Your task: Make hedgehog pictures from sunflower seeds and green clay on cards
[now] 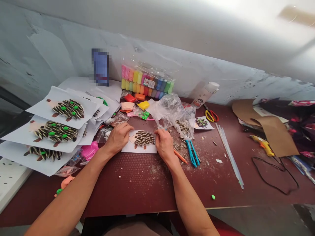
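Card bridged between two hands, its long side running from one to the other

The white card (pixel 126 148) lies directly between the left hand (pixel 119 137) and the right hand (pixel 164 142), its long axis running across from hand to hand. Neither hand is clearly nearer: each is at one end of it. The left hand is curled, thumb and fingers pinching the far corner on its side; the right hand is likewise curled, pinching the opposite end. The fingers under the card are hidden, so how firmly they grip I cannot tell.

On the card, a seed hedgehog (pixel 145 138) lies along the same axis, its pale head toward the left hand, its spiny back toward the right, its brown feet toward the wearer. No green pieces show on it.

Left of the left hand is a pile of larger sheets (pixel 14 134) bearing hedgehogs with green ovals. Just right of the right hand lie an orange pen (pixel 180 156) and, farther right, a blue cutter (pixel 193 154). Beyond the right hand, to its right, is a clear bag of seeds (pixel 183 126). A small green lump (pixel 213 197) lies to the right of the right hand and closer to the wearer.
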`<act>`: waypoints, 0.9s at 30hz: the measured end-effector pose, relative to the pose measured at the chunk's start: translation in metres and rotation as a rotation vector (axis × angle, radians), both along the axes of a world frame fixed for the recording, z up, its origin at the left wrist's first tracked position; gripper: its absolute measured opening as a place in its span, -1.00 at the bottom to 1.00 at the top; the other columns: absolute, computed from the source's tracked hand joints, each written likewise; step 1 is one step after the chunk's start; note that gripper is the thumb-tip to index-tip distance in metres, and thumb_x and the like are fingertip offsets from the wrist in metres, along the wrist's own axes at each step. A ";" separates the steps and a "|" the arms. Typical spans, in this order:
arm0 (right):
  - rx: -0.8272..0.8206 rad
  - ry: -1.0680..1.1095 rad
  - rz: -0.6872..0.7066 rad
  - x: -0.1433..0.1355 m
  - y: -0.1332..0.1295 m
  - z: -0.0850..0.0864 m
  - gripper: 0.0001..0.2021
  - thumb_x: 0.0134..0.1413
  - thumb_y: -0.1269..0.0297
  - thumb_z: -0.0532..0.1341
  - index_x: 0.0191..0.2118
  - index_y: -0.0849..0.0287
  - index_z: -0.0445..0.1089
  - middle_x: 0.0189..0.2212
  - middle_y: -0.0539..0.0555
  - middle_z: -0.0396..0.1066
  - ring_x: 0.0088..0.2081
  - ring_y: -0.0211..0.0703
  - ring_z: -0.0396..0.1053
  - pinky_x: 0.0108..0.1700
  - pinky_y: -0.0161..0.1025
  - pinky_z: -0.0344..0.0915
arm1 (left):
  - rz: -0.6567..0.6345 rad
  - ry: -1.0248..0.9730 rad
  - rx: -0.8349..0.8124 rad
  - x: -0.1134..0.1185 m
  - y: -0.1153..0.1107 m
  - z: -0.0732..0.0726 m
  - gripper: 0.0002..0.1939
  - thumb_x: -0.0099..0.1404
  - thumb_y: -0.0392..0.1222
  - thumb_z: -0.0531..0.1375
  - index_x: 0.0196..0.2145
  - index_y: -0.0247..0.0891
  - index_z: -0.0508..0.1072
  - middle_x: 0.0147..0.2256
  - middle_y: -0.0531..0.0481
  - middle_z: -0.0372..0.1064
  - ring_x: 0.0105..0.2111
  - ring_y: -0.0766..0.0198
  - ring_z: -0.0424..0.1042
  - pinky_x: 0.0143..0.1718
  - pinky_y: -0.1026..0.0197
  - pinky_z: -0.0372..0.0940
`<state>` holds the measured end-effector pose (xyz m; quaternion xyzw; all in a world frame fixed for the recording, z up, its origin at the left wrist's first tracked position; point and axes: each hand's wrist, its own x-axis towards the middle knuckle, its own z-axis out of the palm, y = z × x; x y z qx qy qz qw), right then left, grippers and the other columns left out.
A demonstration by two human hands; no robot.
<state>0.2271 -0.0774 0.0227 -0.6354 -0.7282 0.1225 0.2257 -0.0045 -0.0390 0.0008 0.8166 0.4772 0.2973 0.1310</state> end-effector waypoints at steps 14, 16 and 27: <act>0.012 0.028 -0.014 -0.005 -0.006 0.011 -0.78 0.14 0.50 0.05 -0.25 0.16 0.42 -0.32 0.11 0.47 -0.24 -0.06 0.36 -0.16 -0.23 0.21 | 0.061 -0.094 0.028 0.003 -0.005 0.009 -0.74 0.26 -0.40 -0.01 -0.27 -0.24 0.45 -0.29 -0.07 0.41 -0.25 0.15 0.42 -0.19 0.13 0.33; -0.008 0.012 -0.016 -0.005 -0.005 0.011 -0.77 0.14 0.50 0.05 -0.23 0.16 0.43 -0.30 0.12 0.48 -0.23 -0.05 0.38 -0.15 -0.22 0.22 | 0.061 -0.088 0.027 0.003 -0.005 0.009 -0.73 0.26 -0.40 -0.01 -0.25 -0.25 0.46 -0.28 -0.08 0.42 -0.25 0.15 0.42 -0.18 0.12 0.33; -0.021 -0.043 -0.018 -0.004 -0.003 0.011 -0.72 0.22 0.50 0.04 -0.08 0.17 0.45 -0.15 0.18 0.53 -0.09 0.00 0.43 -0.04 -0.18 0.29 | 0.038 -0.011 0.033 0.004 -0.002 0.003 -0.70 0.31 -0.38 -0.01 -0.24 -0.26 0.51 -0.25 -0.11 0.44 -0.24 0.13 0.44 -0.16 0.09 0.36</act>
